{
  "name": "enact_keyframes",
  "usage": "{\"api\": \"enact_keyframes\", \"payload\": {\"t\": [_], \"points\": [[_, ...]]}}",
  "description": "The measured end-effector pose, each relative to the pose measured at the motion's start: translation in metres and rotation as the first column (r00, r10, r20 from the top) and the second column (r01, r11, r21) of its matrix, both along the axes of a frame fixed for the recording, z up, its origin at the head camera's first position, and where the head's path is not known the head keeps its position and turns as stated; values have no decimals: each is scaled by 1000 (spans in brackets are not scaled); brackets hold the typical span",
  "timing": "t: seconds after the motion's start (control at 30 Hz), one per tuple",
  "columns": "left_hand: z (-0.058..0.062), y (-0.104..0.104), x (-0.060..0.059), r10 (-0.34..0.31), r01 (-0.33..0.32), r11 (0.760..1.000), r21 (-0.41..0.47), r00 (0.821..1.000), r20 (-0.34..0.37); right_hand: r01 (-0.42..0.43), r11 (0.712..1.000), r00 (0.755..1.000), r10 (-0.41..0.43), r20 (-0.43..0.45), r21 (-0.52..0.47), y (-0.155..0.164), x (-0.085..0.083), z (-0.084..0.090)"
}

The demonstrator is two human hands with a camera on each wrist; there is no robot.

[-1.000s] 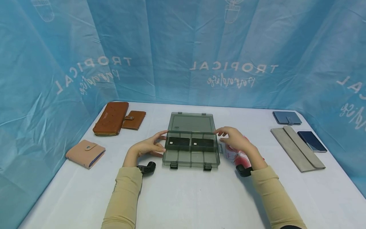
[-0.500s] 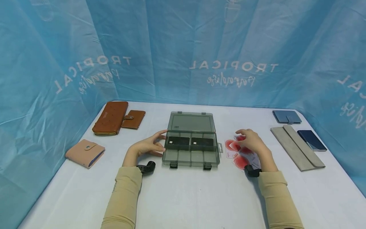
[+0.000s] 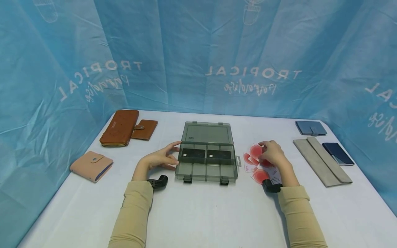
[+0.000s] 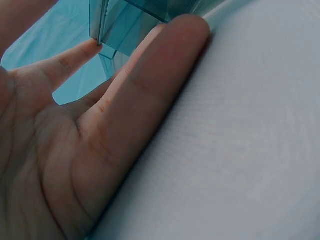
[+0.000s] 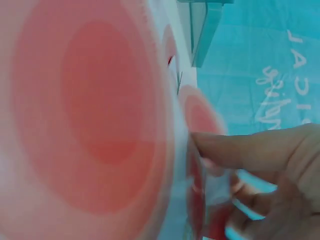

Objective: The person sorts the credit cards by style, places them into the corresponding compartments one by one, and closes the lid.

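Two black cards (image 3: pixel 206 155) fill one box (image 3: pixel 206 172); left grip (image 3: pixel 159 159) spread, right grip (image 3: pixel 272 154) pinching red-dotted cards (image 3: pixel 257 172).

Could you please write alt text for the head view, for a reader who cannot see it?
A person's left hand steadies an open smoky plastic organizer box on a white table, while the right hand lifts one of the red-and-white cards beside it. Wallets lie at both table sides.

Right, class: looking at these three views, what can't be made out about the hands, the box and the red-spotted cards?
- Print on the red-spotted cards: too small in head view, blurred in right wrist view.
- Right hand grip: fingertips hidden behind the hand.
- Box: cut off by the left wrist view's top edge.
- Left hand palm: hidden in head view.
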State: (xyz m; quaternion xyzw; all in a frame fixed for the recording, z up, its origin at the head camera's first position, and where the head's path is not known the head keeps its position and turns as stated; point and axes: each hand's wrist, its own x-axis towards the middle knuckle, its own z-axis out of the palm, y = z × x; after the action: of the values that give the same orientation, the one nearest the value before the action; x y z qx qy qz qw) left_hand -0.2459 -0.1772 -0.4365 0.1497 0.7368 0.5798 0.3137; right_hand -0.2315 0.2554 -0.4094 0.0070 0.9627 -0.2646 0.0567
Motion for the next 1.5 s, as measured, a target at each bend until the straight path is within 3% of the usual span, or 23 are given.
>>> {"api": "enact_keyframes", "payload": {"t": [0.1,0.2,0.3,0.4,0.43,0.63,0.7,0.83,0.97,1.07,1.2,1.27,1.5], "points": [[0,1,0,2,-2,1000,-2,1000,1,23,990,996,-35,-86,-140,3,-2,-3],[1,2,0,5,-5,1000,0,1000,0,80,958,970,-138,-199,-274,20,-22,-31],[1,3,0,3,-3,1000,-1,1000,-5,147,894,938,-262,-226,-423,18,-22,-26],[1,3,-1,-1,1,1000,-4,1000,-10,192,818,931,-327,-163,-543,2,-5,6],[2,3,-1,-2,2,1000,-7,1000,-13,191,796,935,-325,-140,-574,-6,4,21],[3,2,-1,-6,6,1000,-21,1000,-19,88,719,964,-236,-124,-690,-26,11,38],[3,2,-1,-6,5,1000,-23,1000,-22,45,710,975,-184,-123,-703,-37,14,42],[2,3,-1,0,0,1000,-20,1000,-20,-62,728,990,-39,-132,-682,-60,20,47],[2,3,0,4,-4,1000,-18,1000,-16,-156,749,986,80,-145,-644,-84,30,46],[2,3,1,6,-7,1000,-18,1000,-15,-197,783,978,114,-175,-590,-103,39,42],[2,3,1,9,-9,1000,-13,1000,-11,-245,865,956,142,-255,-438,-125,48,32],[2,3,1,11,-11,1000,-13,1000,-9,-256,892,950,160,-270,-372,-135,51,25],[2,2,0,8,-8,1000,-18,1000,-7,-303,917,941,245,-233,-260,-155,58,11]]}}
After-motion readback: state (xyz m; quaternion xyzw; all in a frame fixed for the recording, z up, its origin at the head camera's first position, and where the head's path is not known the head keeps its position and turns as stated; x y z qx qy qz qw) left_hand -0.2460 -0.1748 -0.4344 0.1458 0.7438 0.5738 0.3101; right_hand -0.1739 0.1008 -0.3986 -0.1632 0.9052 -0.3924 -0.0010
